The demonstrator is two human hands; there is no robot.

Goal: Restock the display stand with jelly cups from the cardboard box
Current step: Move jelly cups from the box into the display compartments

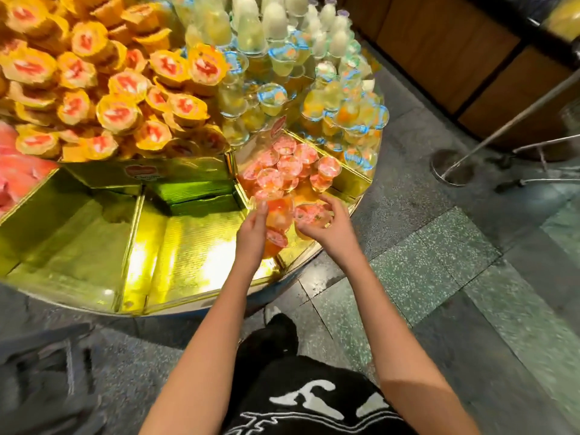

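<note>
Gold foil lines the round, wedge-partitioned display stand (78, 240). The right-front wedge compartment (348, 183) contains a heap of clear plastic jelly cups with pink lids (288, 164). The right hand (329, 229) curls round one pink-lidded cup (310, 216) at the heap's near edge. The left hand (252, 230) lays straight fingers against a neighbouring cup (281, 215); its thumb is hidden, so a grasp cannot be told. Rear compartments hold orange-wrapped cups (110, 89) and blue-lidded yellow cups (351, 120).
</note>
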